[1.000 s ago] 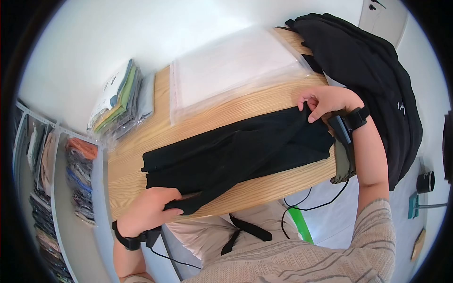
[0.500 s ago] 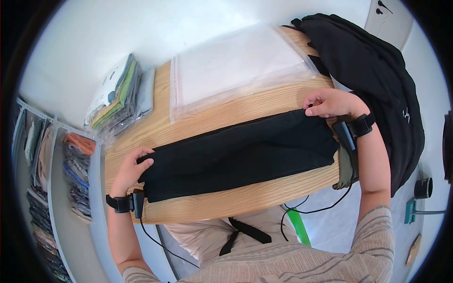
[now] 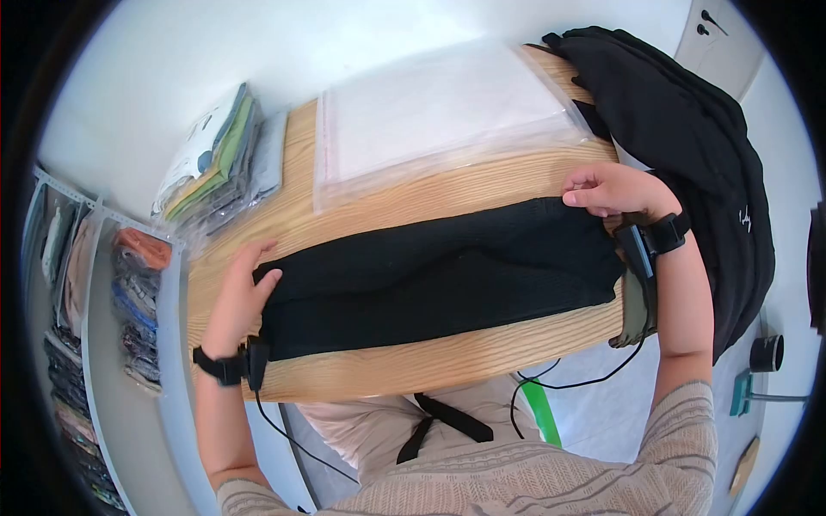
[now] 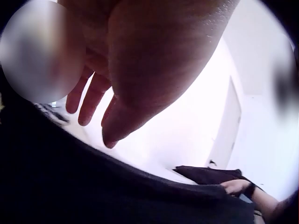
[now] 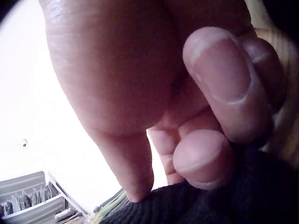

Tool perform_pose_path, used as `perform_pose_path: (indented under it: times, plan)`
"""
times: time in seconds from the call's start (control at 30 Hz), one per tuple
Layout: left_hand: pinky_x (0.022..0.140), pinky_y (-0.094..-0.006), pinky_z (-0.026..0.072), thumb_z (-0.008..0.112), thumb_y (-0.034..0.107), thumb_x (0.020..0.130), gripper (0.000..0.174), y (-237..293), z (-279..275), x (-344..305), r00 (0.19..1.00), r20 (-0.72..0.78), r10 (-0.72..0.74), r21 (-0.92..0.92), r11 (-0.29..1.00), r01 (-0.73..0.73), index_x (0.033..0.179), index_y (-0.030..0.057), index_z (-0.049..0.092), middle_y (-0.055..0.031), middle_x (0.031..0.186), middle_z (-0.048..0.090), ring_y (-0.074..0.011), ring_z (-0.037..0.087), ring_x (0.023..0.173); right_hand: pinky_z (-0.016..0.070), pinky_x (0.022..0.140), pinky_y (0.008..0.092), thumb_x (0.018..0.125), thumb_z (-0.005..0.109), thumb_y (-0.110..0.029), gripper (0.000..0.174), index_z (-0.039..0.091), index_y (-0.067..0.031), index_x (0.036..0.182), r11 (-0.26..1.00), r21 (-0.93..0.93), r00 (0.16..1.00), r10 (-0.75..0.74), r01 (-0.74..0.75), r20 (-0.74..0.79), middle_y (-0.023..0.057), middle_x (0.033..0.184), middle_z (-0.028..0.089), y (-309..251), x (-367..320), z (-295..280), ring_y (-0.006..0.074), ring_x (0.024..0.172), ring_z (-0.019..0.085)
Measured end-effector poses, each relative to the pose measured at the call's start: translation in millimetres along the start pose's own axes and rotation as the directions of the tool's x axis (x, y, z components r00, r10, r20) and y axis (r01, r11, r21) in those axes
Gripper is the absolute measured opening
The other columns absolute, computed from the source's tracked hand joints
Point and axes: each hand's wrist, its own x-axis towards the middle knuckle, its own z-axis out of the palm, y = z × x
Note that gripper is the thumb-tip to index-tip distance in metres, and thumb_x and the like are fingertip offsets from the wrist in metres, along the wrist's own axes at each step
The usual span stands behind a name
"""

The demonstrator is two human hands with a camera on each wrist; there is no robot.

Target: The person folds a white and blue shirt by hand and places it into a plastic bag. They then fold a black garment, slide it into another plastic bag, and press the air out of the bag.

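A black garment (image 3: 430, 275) lies as a long flat strip across the wooden table. At its left end is the left hand (image 3: 239, 297), thumb spread from the fingers. In the left wrist view the fingers of this hand (image 4: 135, 65) hang fairly straight above the dark cloth (image 4: 93, 182), gripping nothing visible. The right hand (image 3: 621, 187) is at the garment's upper right corner. In the right wrist view this hand (image 5: 154, 84) has its thumb tip on the knit cloth (image 5: 187, 205); its other fingers are loosely bent, with no cloth visibly pinched.
Clear plastic bags (image 3: 447, 112) lie flat at the back of the table (image 3: 387, 374). Bagged folded clothes (image 3: 215, 163) are stacked at the back left. Black garments (image 3: 688, 129) are heaped on the right, with an olive cloth (image 3: 635, 310) nearby. Shelves (image 3: 103, 284) stand at the left.
The left hand has gone from the near edge up to the garment's left end, and the folded-over cloth now lies flat. The right hand's pinch on the corner has loosened.
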Motion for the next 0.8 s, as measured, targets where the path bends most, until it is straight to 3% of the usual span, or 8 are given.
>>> perform_pose_path:
  times: [0.07,0.17,0.23,0.3,0.43,0.5,0.77,0.8]
  plan:
    - [0.104,-0.0390,0.0394,0.067,0.007,0.083,0.043,67,2,-15,0.962,-0.050,0.267,0.226,0.941,-0.250,0.124,0.0048,0.056,-0.0140,0.125,0.059,-0.0318,0.054,0.117,0.0297,0.047,0.0225,0.094,0.063,-0.028,0.022,0.062,-0.0061,0.096,1.000,0.003,1.000,0.005,-0.005,-0.005,-0.0059,0.060,0.044,-1,0,0,0.0043,0.053,0.040]
    - [0.110,-0.0397,0.0328,0.065,0.003,0.082,0.051,130,18,-22,0.894,0.172,0.413,0.038,0.904,-0.425,0.131,0.0070,0.053,-0.0138,0.141,0.047,-0.0313,0.043,0.132,0.0295,0.046,0.0224,0.095,0.061,-0.029,0.023,0.062,-0.0059,0.096,1.000,0.001,1.000,0.011,-0.011,-0.002,-0.0057,0.060,0.044,2,3,0,0.0044,0.052,0.039]
    - [0.111,-0.0423,0.0320,0.066,0.007,0.082,0.056,153,35,-15,0.784,0.254,0.566,0.041,0.804,-0.593,0.135,0.0089,0.050,-0.0169,0.146,0.040,-0.0360,0.036,0.136,0.0297,0.046,0.0224,0.095,0.061,-0.029,0.023,0.062,-0.0057,0.096,1.000,-0.003,1.000,0.009,-0.009,-0.004,-0.0055,0.059,0.044,2,3,0,0.0045,0.051,0.040]
    - [0.111,-0.0432,0.0322,0.067,0.011,0.083,0.057,165,57,-6,0.747,0.272,0.606,0.078,0.760,-0.645,0.137,0.0104,0.049,-0.0202,0.148,0.034,-0.0375,0.034,0.137,0.0299,0.045,0.0223,0.094,0.062,-0.030,0.025,0.062,-0.0052,0.096,1.000,-0.016,1.000,-0.009,0.009,-0.011,-0.0051,0.059,0.044,0,1,0,0.0045,0.051,0.040]
    - [0.110,-0.0450,0.0324,0.068,0.019,0.085,0.057,166,90,6,0.754,0.295,0.587,0.158,0.748,-0.644,0.138,0.0120,0.048,-0.0220,0.149,0.031,-0.0388,0.032,0.137,0.0292,0.045,0.0238,0.092,0.064,-0.036,0.027,0.066,-0.0103,0.100,0.997,-0.071,0.999,-0.036,0.036,0.004,-0.0055,0.055,0.046,2,2,-1,0.0052,0.048,0.039]
    - [0.110,-0.0467,0.0327,0.069,0.024,0.085,0.058,167,98,2,0.748,0.366,0.554,0.230,0.725,-0.649,0.138,0.0127,0.047,-0.0225,0.149,0.031,-0.0399,0.031,0.138,0.0308,0.046,0.0229,0.089,0.069,-0.026,0.022,0.062,-0.0061,0.096,0.986,-0.128,0.994,-0.110,0.109,-0.001,-0.0044,0.060,0.048,7,6,-1,0.0049,0.051,0.040]
    - [0.110,-0.0494,0.0310,0.069,0.032,0.084,0.062,180,93,-6,0.717,0.494,0.492,0.292,0.682,-0.670,0.139,0.0157,0.047,-0.0207,0.151,0.031,-0.0423,0.029,0.139,0.0356,0.052,0.0225,0.085,0.072,-0.019,0.020,0.063,-0.0049,0.097,0.993,-0.093,0.997,-0.069,0.071,0.020,-0.0043,0.064,0.051,7,-1,-3,0.0052,0.057,0.045]
    - [0.110,-0.0505,0.0303,0.069,0.032,0.084,0.062,180,94,-7,0.725,0.496,0.478,0.301,0.688,-0.660,0.140,0.0165,0.046,-0.0208,0.152,0.029,-0.0428,0.028,0.139,0.0379,0.055,0.0238,0.087,0.070,-0.024,0.021,0.065,-0.0063,0.097,0.965,-0.172,0.980,-0.200,0.196,-0.006,-0.0032,0.065,0.053,12,0,-4,0.0066,0.059,0.047]
